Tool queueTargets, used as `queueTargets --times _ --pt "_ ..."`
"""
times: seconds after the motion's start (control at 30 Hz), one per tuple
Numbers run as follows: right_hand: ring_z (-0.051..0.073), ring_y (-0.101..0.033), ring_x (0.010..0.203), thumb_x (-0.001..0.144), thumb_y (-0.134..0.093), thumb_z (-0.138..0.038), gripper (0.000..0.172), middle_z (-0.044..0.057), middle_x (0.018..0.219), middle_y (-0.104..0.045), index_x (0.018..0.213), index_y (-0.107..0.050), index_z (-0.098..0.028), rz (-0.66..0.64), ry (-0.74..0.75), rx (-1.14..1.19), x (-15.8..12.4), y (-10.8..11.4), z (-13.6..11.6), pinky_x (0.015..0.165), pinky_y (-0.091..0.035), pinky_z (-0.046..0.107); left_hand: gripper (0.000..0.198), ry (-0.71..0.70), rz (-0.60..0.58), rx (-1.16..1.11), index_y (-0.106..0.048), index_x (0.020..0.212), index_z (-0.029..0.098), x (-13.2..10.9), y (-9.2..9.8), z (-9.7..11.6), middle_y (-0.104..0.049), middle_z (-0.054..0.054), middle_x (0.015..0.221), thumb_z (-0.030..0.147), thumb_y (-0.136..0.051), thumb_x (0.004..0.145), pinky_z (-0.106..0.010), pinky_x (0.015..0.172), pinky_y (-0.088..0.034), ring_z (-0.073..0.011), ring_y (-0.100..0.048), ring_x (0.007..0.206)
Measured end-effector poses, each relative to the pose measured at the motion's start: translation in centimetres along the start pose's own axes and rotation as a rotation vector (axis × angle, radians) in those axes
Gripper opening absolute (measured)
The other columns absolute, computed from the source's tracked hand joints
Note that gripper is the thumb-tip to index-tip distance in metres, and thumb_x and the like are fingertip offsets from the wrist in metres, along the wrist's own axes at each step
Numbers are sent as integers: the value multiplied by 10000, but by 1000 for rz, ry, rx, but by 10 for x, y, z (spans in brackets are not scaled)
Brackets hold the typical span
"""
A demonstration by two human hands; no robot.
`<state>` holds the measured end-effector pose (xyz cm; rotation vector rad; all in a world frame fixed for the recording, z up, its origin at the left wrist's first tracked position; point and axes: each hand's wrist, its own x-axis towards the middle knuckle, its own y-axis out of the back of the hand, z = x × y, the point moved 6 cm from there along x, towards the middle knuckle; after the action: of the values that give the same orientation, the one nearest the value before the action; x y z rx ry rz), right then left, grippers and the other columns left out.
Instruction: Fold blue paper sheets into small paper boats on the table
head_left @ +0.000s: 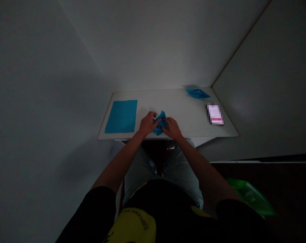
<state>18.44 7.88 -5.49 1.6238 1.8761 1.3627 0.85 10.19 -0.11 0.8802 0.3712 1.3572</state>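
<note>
My left hand (148,123) and my right hand (172,128) meet near the front of a white table (183,104). Between them, both hands grip a partly folded piece of blue paper (160,123), and my fingers hide much of it. To the left of my left hand lies a flat, unfolded blue paper sheet (121,116). A finished blue paper boat (198,93) lies on its side near the table's back right corner, beyond my right hand.
A pixelated, blurred phone-like object (215,114) lies at the table's right. Pale walls (153,44) close in the back and both sides. My legs (145,168) sit below the front edge, and a green plastic bag (250,197) lies on the dark floor at lower right.
</note>
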Motion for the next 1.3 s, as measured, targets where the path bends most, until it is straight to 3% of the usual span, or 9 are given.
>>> queueTargets --times 0.17,0.3,0.5,0.63,0.73,0.83,0.97,1.07,1.3 --pt "365 -611 1192 967 -619 -354 535 201 1323 -629 1459 -602 -145 62 -61 11 0 2 7 1079 -514 520 100 32 31 19 -687 1050 232 -7 2 -4 -707 -67 1147 185 -694 962 -331 902 -549 -201 -708 951" --pt "356 -620 1192 945 -636 -320 495 193 1356 -600 1417 -627 -169 72 -67 22 0 1 11 1070 -535 510 64 137 23 -84 -722 916 217 4 6 -20 -760 -52 950 243 -696 968 -351 895 -577 -214 -732 891" --pt "324 -645 1129 976 -618 -333 369 167 1272 -622 1309 -712 -204 142 -79 22 -1 4 15 1017 -550 486 139 349 -125 -416 -732 922 178 18 1 -35 -794 -77 935 288 -677 986 -327 735 -630 -200 -758 787" --pt "289 -666 1023 1037 -569 -508 385 125 1103 -681 1215 -738 -211 177 -112 79 0 6 20 938 -556 439 51 180 -103 -410 -713 1005 190 14 1 -11 -805 -105 1233 214 -709 960 -383 933 -644 -218 -785 1022" --pt "258 -668 834 1042 -509 -655 501 77 897 -711 1101 -730 -209 160 -206 209 1 4 29 805 -549 386 76 21 -170 -385 -668 1013 209 6 -7 16 -775 -100 1354 171 -705 960 -399 1018 -620 -232 -763 1185" --pt "268 -670 762 1017 -468 -753 596 72 774 -706 953 -711 -212 155 -300 315 -1 2 37 733 -533 381 127 -64 -204 -276 -651 1006 230 0 -13 36 -798 -87 1290 172 -741 938 -425 1044 -604 -270 -763 1209" --pt "278 -681 820 1002 -391 -812 649 86 831 -732 917 -664 -229 260 -373 403 -3 8 41 753 -532 392 94 -48 -228 -156 -660 1027 246 -1 -13 45 -823 -69 1147 228 -726 962 -415 996 -606 -286 -790 1131" --pt "238 -629 771 1009 -328 -817 647 44 781 -682 898 -615 -248 318 -374 473 -2 14 39 740 -504 366 76 39 -226 -75 -680 1064 261 0 -8 39 -820 -52 1140 270 -692 989 -379 973 -598 -253 -797 1067" --pt "200 -514 702 1010 -435 -697 522 -4 683 -541 712 -487 -272 352 -342 575 -2 23 34 702 -436 342 72 225 -55 -34 -689 1013 250 5 18 4 -809 -43 1109 311 -651 1022 -334 930 -559 -213 -763 1007"
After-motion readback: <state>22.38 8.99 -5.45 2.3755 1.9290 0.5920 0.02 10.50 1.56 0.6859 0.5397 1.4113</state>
